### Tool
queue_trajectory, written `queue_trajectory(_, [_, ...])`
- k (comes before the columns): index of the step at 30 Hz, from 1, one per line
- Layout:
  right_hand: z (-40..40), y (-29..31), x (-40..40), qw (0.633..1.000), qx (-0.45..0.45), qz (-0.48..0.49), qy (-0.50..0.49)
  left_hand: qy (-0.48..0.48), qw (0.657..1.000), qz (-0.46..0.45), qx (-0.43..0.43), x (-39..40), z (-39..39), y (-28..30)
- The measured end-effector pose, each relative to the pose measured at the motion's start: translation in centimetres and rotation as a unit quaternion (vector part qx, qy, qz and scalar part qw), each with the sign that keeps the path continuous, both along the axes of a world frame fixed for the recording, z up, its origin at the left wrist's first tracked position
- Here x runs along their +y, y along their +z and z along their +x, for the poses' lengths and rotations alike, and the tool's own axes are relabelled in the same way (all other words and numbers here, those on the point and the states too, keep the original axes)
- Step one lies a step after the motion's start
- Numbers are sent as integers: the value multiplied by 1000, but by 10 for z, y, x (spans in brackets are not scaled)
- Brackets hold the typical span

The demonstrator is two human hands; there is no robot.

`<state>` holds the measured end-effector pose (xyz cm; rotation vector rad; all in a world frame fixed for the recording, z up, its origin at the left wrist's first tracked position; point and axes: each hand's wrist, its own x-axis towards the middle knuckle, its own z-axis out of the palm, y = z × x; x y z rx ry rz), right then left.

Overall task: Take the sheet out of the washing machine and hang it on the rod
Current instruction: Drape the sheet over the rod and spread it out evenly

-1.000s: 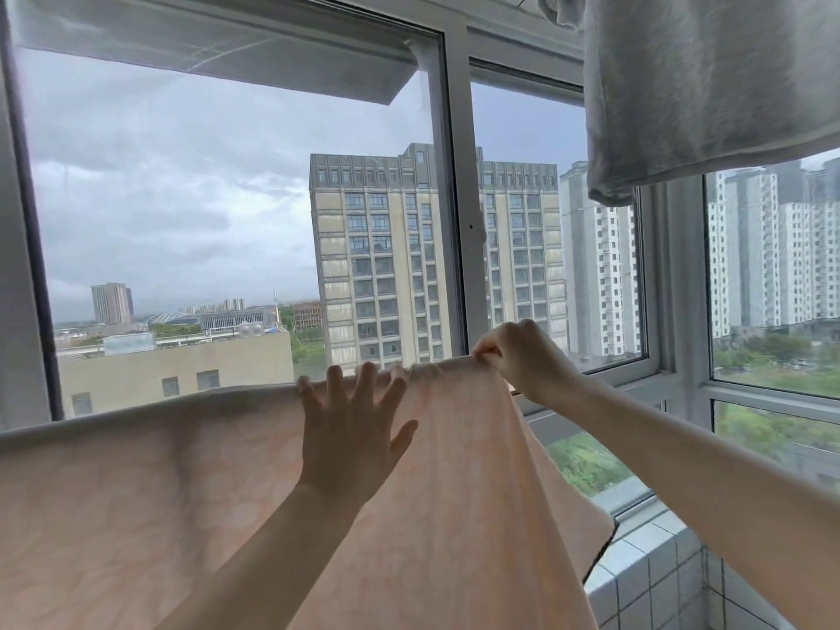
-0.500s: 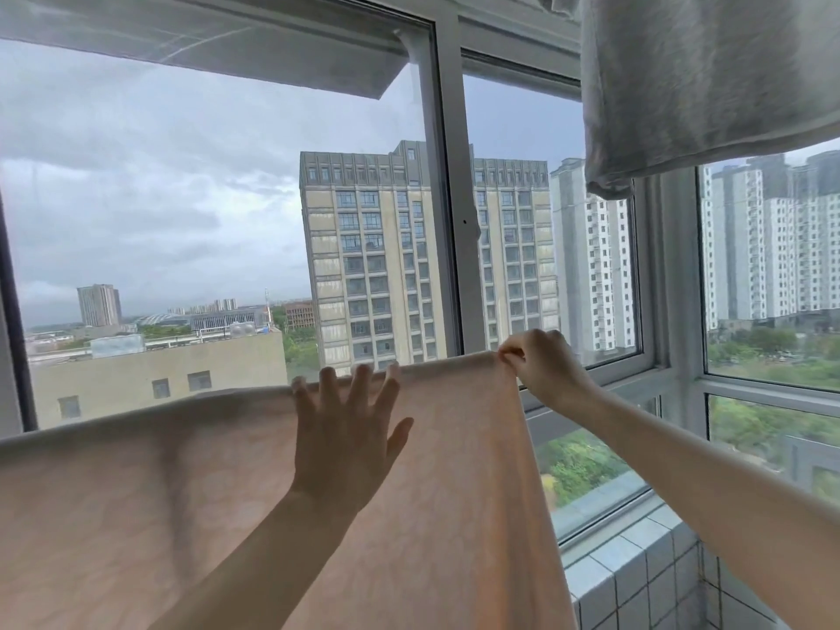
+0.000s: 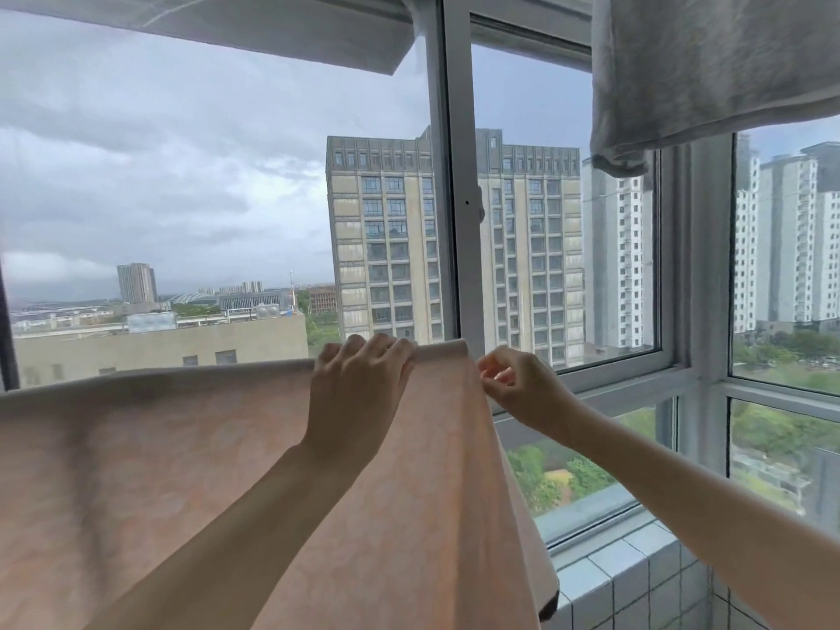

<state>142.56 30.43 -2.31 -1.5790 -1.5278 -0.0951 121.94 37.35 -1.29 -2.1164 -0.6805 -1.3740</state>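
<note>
Left hand (image 3: 359,393) grips the top fold of the peach sheet (image 3: 159,470), fingers curled over the edge. Right hand (image 3: 522,384) sits just beside the sheet's right end, fingers curled and pinched at the corner edge; contact looks likely but is hard to confirm. Sheet hangs draped over a horizontal line across the lower frame, rod itself hidden under the fabric. Grey cloth (image 3: 709,61) hangs top right. Window frame (image 3: 459,197) behind, tiled ledge (image 3: 613,579) lower right.

Matt peach cloth sheet (image 3: 182,470), grey cloth (image 3: 704,61) above, glossy tiles (image 3: 604,579), smooth glass window (image 3: 204,197).
</note>
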Motion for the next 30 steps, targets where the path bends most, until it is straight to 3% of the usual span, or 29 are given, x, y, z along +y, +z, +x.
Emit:
queue_trajectory(5, [9,-26,4,999,15,12,45,-43,997,-29,-50,-2,8,4])
queue_trajectory(12, [34,-4,3,990,101,84,55,17,992,-49,-112,-7,13,5])
queue_trajectory(19, [49,32,18,986,54,145,67,74,984,-73,-145,-4,24,27])
queue_trajectory(25, [51,40,32,989,9,121,89,119,975,-142,-126,-2,20,32])
queue_trajectory(30, [48,10,35,990,-46,70,109,34,966,-223,-129,-1,15,35])
